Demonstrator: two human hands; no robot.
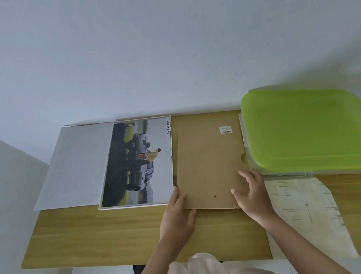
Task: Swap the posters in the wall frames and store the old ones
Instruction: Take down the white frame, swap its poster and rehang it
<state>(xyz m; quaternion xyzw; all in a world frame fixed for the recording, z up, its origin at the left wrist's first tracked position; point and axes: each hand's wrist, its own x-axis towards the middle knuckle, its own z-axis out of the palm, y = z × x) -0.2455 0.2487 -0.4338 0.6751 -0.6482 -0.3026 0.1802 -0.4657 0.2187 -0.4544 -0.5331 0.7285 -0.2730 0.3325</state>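
Table (96, 236) front-left strip bare, open to reach. Rear row crowded: poster (136, 162) beside backing board (210, 162), green-lidded box (310, 130) blocking far right. Printed sheet (304, 212) covers front right.

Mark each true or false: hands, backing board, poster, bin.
1. Both hands touch the backing board. True: left hand at its near-left corner, right hand on its near-right part.
2. The bin lid is off. False: the green lid is on.
3. The car poster lies left of the board. True.
4. The board stands against the wall. False: it lies flat on the table.
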